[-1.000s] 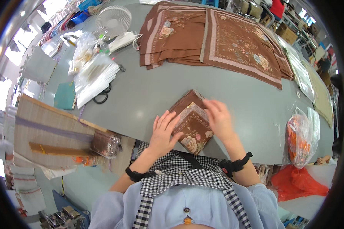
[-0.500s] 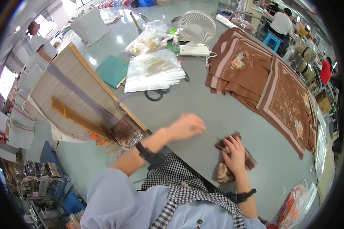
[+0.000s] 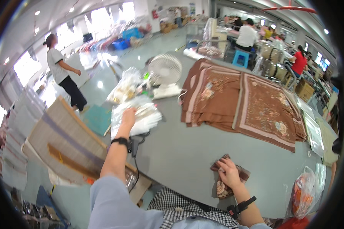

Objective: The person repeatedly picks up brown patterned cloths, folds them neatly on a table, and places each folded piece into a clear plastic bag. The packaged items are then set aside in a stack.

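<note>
My left hand [image 3: 128, 118] is stretched forward onto a stack of clear plastic bags [image 3: 151, 119] at the left of the grey table. Its fingers are blurred, so their grip on a bag cannot be made out. Near the table's front edge, my right hand [image 3: 228, 173] has its bent fingers on a small folded brown patterned cloth [image 3: 244, 174]. The cloth's lighter floral part [image 3: 223, 191] shows below the palm. Larger brown floral cloths [image 3: 214, 91] lie spread in layers at the back right.
Behind the bags stand a white fan [image 3: 165, 68] and a bulging plastic bag [image 3: 124, 89]. A teal folder [image 3: 96, 120] lies beside a tilted wood-edged board [image 3: 70, 137]. An orange-filled bag [image 3: 304, 189] is at the right. A person [image 3: 61, 68] walks at the far left.
My left hand has moved forward and left onto the plastic bags. My right hand stays on the folded cloth. The view has tilted up, and the walking person shows more fully.
</note>
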`<state>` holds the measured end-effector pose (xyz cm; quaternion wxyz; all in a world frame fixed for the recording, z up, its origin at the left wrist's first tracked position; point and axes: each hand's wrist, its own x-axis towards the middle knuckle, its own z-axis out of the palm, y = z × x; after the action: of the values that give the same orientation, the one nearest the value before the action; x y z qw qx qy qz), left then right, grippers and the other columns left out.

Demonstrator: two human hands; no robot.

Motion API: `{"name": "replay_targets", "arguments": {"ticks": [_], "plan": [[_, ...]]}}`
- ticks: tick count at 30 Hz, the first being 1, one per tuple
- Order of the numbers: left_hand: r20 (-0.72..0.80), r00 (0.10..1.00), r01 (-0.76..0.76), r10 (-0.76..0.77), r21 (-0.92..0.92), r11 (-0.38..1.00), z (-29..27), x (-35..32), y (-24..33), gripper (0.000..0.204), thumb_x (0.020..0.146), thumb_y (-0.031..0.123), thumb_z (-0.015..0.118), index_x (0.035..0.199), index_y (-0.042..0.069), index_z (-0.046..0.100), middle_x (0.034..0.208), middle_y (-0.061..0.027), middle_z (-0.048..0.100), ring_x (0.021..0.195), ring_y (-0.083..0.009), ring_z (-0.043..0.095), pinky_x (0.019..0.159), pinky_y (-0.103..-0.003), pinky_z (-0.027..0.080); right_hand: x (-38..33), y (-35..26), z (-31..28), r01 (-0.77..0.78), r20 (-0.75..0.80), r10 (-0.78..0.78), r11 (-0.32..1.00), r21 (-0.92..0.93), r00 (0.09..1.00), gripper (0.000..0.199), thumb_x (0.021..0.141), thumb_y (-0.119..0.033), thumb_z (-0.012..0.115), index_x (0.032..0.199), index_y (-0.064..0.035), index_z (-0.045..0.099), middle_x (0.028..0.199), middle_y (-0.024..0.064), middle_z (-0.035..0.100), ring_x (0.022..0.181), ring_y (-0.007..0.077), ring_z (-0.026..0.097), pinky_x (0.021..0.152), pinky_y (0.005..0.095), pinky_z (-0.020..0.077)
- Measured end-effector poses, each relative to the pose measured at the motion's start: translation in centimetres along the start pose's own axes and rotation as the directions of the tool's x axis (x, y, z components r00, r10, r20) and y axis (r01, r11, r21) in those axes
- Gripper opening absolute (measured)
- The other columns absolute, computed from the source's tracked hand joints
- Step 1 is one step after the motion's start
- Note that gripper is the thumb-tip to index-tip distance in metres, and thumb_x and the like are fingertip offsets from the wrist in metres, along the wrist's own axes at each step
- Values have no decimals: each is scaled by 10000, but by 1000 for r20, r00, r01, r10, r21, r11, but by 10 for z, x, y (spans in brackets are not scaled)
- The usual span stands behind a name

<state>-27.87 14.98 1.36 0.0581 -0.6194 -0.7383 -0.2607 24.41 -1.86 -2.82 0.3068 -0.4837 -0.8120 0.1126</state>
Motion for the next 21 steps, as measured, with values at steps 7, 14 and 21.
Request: {"name": "replay_targets", "arguments": {"ticks": [7,14,21], "plan": [[63,971,-209,231,-248,946,-35,-91,103,340,866,12,467,1164,37,627,1067,-223,645,1011,-398,598,903,-441,468,-2,4,3,-10,-61,14,998,60,998,353,775,-70,657,1128,-51,659,1190,173,603,1147,374,540,980,441,453],[93,779,-471,620,-566,677,16,-274,234,168,862,87,596,1003,70,685,969,-120,612,898,-294,615,807,-368,500,-15,-30,12,40,-115,-27,993,112,993,360,775,-71,646,1134,-46,641,1183,179,593,1119,379,553,970,450,452],[167,805,-324,569,-681,657,14,-283,234,136,788,128,717,813,37,619,921,-86,604,809,-271,619,704,-344,522,-29,-36,19,16,5,-16,1000,18,1000,320,829,-96,608,1148,-63,596,1206,145,560,1165,363,511,988,441,430]]}}
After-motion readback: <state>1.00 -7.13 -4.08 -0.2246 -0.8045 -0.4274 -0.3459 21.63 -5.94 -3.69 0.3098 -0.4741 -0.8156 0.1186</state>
